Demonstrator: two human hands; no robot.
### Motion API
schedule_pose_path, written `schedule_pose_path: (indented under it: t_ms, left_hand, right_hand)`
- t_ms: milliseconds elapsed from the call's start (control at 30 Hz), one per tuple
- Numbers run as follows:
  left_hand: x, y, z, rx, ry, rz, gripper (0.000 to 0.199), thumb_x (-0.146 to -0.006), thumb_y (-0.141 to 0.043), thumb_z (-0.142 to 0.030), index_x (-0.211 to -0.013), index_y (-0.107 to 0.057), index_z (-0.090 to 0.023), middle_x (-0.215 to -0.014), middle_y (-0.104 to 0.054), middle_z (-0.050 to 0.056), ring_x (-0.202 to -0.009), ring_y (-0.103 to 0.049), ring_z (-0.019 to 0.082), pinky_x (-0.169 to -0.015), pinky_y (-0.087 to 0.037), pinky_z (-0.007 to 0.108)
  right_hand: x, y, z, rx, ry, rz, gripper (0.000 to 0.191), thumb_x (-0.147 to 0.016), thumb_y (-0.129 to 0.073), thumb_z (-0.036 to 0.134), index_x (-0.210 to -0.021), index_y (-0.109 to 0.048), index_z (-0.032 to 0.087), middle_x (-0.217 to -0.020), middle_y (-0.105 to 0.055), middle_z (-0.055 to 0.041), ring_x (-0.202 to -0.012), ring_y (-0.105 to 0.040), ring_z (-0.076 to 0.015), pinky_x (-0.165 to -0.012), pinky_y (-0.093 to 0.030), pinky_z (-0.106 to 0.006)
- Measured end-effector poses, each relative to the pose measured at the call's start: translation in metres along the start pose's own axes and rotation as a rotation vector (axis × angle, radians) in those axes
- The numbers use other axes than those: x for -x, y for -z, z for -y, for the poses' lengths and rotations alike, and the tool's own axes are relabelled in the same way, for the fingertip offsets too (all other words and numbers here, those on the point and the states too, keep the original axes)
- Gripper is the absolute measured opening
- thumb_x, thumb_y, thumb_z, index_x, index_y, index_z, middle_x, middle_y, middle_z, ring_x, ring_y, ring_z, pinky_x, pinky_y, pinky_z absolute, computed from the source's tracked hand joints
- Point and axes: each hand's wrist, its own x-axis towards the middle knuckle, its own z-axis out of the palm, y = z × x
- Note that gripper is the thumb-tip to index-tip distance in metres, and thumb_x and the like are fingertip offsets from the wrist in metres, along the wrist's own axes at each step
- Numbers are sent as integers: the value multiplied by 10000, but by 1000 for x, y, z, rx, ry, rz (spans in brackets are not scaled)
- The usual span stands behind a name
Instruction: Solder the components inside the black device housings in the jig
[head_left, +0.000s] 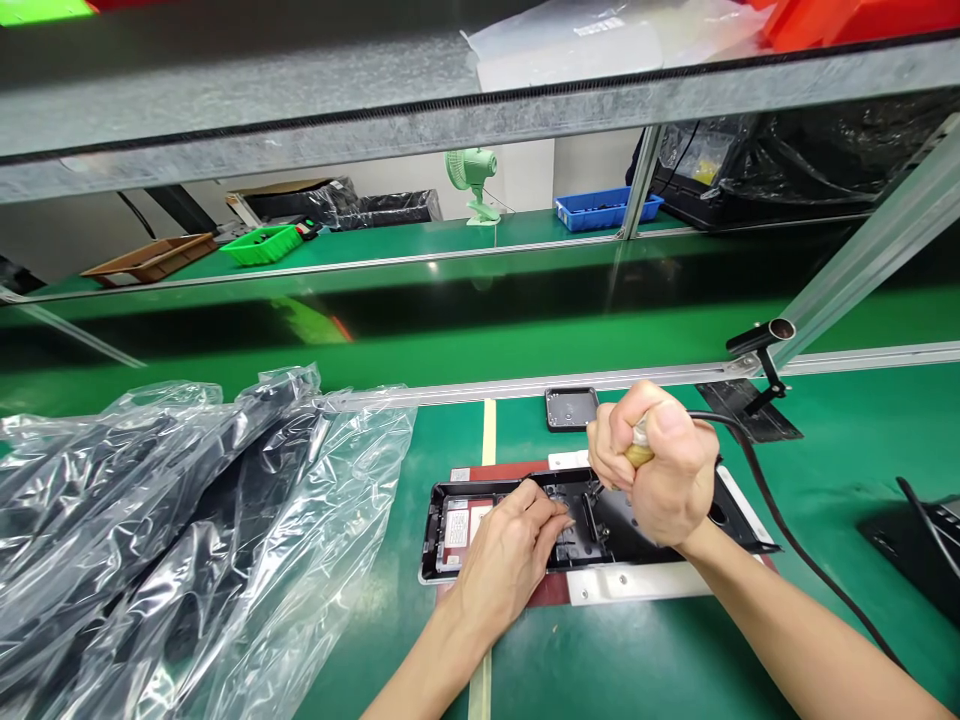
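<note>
A long black plastic housing [622, 550] lies in a red-brown fixture [547, 592] with white strips, its inside facing up. My right hand [660, 465] is wrapped round the yellowish handle of a corded tool, which looks like a soldering iron [639, 455]. Its tip points down into the housing, mostly hidden by the hand. My left hand [510, 545] rests over the housing's middle, thumb and fingers pinched together near small inner parts. Whatever those fingers hold is too small to make out. Through an opening left of that hand shows a white printed label [456, 528].
Clear plastic bags with dark parts [202, 520] cover the left side. A small black cover [571, 408] lies behind the housing. At the right are a tubular tool holder [761, 338], a black cord [780, 520] and a black object [915, 535]. A metal shelf [375, 130] spans overhead.
</note>
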Motion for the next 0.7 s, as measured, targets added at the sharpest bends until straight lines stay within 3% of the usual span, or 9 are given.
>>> schedule_pose_path:
  t_ms: [700]
  left_hand:
    - [-1,0,0,-57,-15,-10,231,-1057,-553,-237,-1097,-776,-190,-981,-654,50,-844,-701,192,-807,-586,327]
  right_hand:
    - [-3,-2,6,-35,-28,-27,388,-983,-595,460,-683,-532,223,-438,-369,70,-356,-270,-90,-339,-231,-216]
